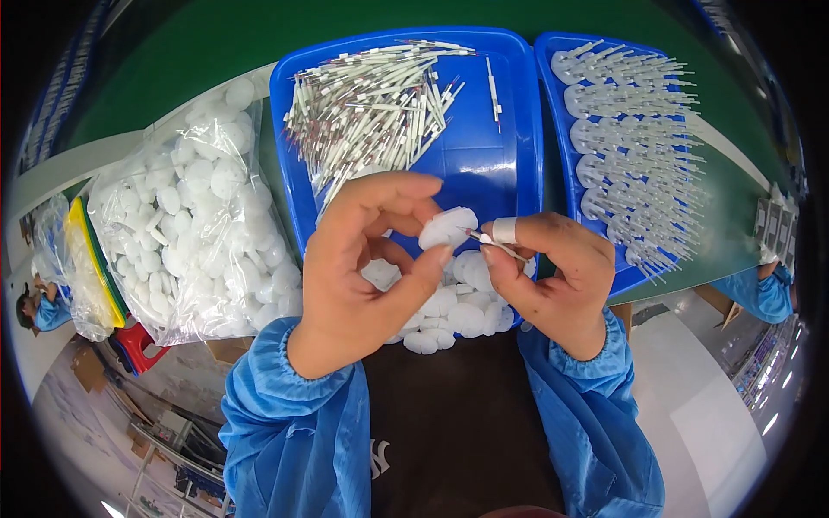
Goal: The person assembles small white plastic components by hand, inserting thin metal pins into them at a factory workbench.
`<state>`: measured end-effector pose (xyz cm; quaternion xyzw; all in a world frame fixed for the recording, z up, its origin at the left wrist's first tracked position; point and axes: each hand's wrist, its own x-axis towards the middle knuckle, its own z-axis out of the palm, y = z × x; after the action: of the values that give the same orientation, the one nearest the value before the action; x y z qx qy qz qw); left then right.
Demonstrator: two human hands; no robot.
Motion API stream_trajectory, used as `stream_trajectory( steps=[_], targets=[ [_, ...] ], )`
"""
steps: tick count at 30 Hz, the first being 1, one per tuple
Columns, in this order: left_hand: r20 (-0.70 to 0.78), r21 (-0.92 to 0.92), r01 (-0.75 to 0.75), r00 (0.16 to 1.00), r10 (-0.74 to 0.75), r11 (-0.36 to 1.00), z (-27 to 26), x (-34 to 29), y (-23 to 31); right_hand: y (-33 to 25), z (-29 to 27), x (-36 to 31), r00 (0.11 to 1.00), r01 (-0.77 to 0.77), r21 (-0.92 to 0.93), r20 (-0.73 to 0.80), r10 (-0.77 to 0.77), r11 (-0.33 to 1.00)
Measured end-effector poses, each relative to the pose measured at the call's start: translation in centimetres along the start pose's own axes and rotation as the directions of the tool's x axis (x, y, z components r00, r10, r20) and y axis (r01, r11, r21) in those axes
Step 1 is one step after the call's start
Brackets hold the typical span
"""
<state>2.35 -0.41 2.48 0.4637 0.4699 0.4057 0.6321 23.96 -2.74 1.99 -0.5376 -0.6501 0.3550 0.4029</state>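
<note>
My left hand (pixel 350 276) pinches a white oval plastic piece (pixel 447 227) between thumb and fingers. My right hand (pixel 561 281), with white tape around one finger, grips a thin pale stick (pixel 503 248); its dark pointed tip meets the right edge of the oval piece. Whether the tip has entered the piece, I cannot tell. Below both hands lies a pile of similar white oval pieces (pixel 466 318), at the near end of a blue tray (pixel 488 173). Many thin pale sticks (pixel 371 112) are heaped in the tray's far left part, and a single stick (pixel 493 93) lies apart on its right.
On the left stands a clear plastic bag (pixel 194 224) full of white pieces. To the right, a second blue tray (pixel 560 112) holds rows of white pieces with sticks attached (pixel 635 147). Other people in blue (pixel 764 293) sit at the far right and far left. The table (pixel 199 52) is green.
</note>
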Motion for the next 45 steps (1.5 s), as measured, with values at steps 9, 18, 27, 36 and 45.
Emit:
stream_trajectory(
  steps=[9,18,27,36,45],
  targets=[
    [0.067,0.289,-0.269,0.963,0.26,0.919,-1.3,1.0,-0.9,-0.1,0.6,0.2,0.997,0.061,-0.102,-0.04,-0.065,0.993],
    [0.076,0.375,-0.349,0.935,0.347,0.859,-1.7,1.1,-1.3,-0.6,1.4,0.4,0.997,-0.068,-0.106,-0.036,0.065,0.992],
    [0.079,0.315,-0.227,0.974,0.213,0.921,-2.0,0.7,-1.4,-0.7,1.3,0.5,0.999,-0.04,-0.022,-0.006,0.04,0.999],
    [0.026,-0.072,0.103,0.995,-0.101,0.992,-1.2,0.4,-0.8,0.8,2.0,0.4,0.945,0.315,-0.346,0.032,-0.324,0.884],
    [0.013,-0.095,0.056,0.998,-0.055,0.994,-0.9,0.3,-0.9,0.3,1.4,0.5,0.975,0.208,-0.268,-0.019,-0.221,0.941]
  ],
)
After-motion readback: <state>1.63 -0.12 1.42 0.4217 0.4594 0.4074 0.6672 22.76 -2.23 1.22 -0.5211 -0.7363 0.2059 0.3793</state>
